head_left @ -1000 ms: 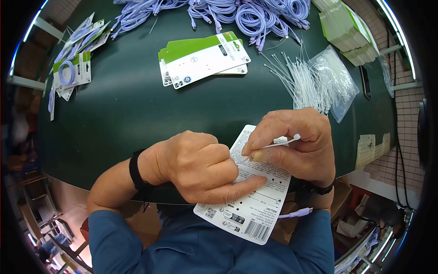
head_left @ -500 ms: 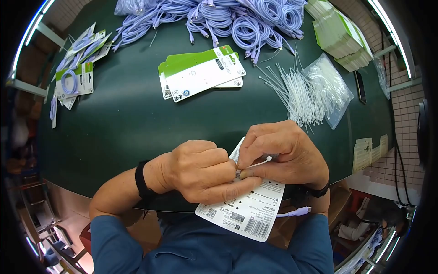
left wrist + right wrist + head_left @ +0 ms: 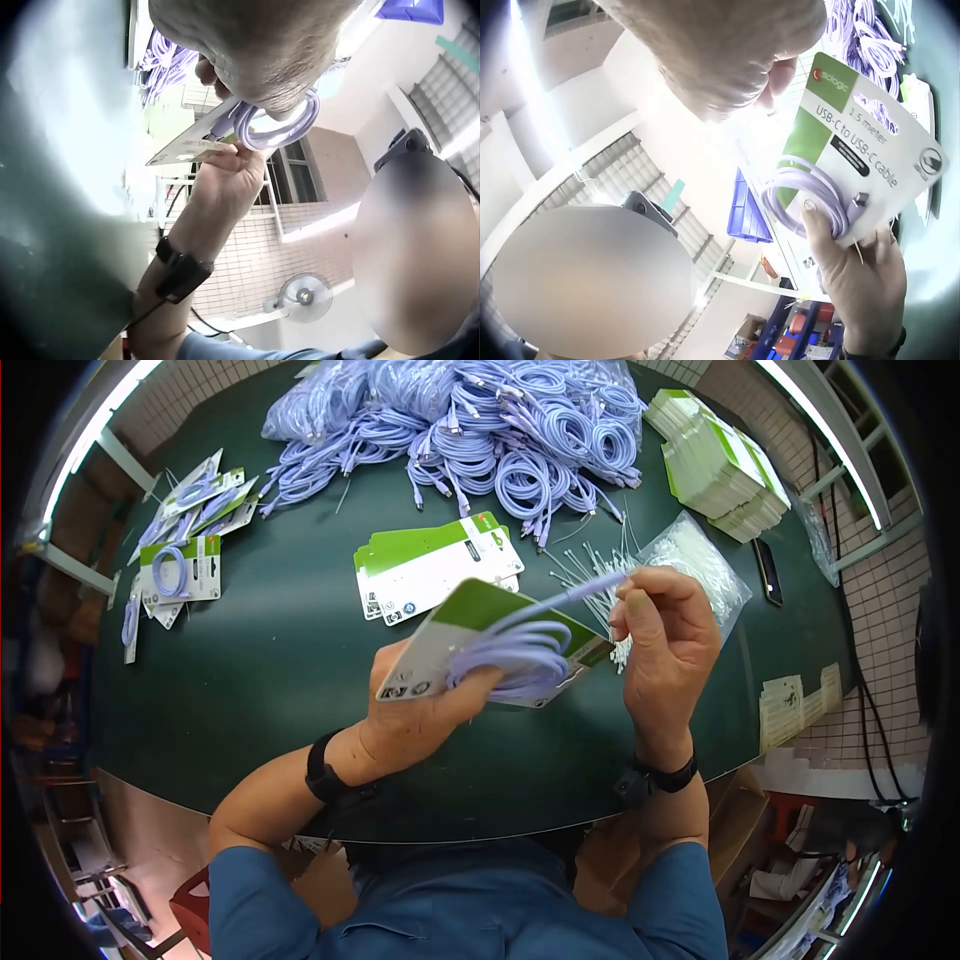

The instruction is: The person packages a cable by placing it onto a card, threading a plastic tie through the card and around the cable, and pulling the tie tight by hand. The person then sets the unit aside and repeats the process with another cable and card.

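My left hand [image 3: 425,705] grips a white and green printed card [image 3: 889,142], thumb pressed over a coiled lavender USB-C cable [image 3: 515,660] lying on its front. In the right wrist view the card reads "USB-C to USB-C cable", and one plug [image 3: 857,202] lies against it beside the coil. A thin white tail [image 3: 859,251] pokes out below the card near the left fingers. To the right, my right hand [image 3: 672,645] pinches the cable's free end, which stretches up and away from the coil. The card is held tilted above the green table [image 3: 290,690].
Flat cards [image 3: 440,565] lie in a small pile mid-table. Behind them is a heap of lavender cables [image 3: 560,435]. White cable ties [image 3: 600,585] and their plastic bag [image 3: 705,560] lie right, near stacked cards [image 3: 720,470] and a phone [image 3: 768,572]. Carded cables [image 3: 185,565] sit left.
The card has been turned from its printed back to its front and lifted off the lap side. My right hand has left the white tie and moved right, now on the cable end.
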A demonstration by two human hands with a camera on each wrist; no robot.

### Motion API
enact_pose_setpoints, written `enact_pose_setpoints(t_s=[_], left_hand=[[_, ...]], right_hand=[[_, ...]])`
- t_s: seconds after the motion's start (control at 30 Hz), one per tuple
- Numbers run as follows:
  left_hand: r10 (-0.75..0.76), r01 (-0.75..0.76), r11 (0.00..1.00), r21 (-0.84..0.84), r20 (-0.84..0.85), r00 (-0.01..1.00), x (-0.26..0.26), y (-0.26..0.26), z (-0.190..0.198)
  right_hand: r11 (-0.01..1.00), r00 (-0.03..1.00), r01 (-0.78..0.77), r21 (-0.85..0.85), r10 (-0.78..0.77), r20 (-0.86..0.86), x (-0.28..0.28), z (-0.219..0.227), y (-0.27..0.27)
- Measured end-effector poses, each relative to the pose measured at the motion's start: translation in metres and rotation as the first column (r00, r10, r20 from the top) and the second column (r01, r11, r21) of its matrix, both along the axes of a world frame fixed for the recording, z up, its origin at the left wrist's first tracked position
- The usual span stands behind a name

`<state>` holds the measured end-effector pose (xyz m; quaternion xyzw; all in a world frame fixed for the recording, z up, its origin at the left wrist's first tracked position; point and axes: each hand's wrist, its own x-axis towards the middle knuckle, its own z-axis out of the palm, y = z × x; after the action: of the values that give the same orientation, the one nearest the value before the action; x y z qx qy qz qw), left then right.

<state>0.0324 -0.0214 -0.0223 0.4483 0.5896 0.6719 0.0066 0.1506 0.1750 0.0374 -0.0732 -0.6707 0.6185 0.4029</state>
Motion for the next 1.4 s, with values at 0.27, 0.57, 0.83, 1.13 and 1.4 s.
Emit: enact_pose_setpoints(t_s=[0.27, 0.57, 0.83, 1.13, 1.4], left_hand=[[-0.035, 0.032, 0.999, 0.018, 0.704, 0.709, -0.008, 0.016, 0.040], [-0.065, -0.084, 0.978, 0.193, 0.657, 0.751, 0.007, 0.043, 0.037], [-0.067, -0.077, 0.976, 0.202, 0.623, 0.780, 0.006, 0.046, 0.028], [-0.091, -0.014, 0.989, 0.150, 0.664, 0.742, 0.000, 0.038, 0.028], [-0.104, -0.039, 0.978, 0.204, 0.642, 0.760, 0.008, 0.040, 0.025]], right_hand=[[0.683, 0.980, -0.028, 0.730, 0.161, -0.113, -0.013, 0.000, -0.029], [0.360, 0.990, 0.140, 0.923, -0.056, -0.128, -0.017, -0.011, -0.029], [0.373, 0.991, 0.134, 0.918, -0.049, -0.125, -0.019, -0.018, -0.033], [0.443, 0.985, 0.052, 0.895, 0.123, -0.118, -0.021, -0.023, -0.037], [0.385, 0.979, 0.205, 0.900, -0.097, -0.182, -0.024, -0.024, -0.037]])
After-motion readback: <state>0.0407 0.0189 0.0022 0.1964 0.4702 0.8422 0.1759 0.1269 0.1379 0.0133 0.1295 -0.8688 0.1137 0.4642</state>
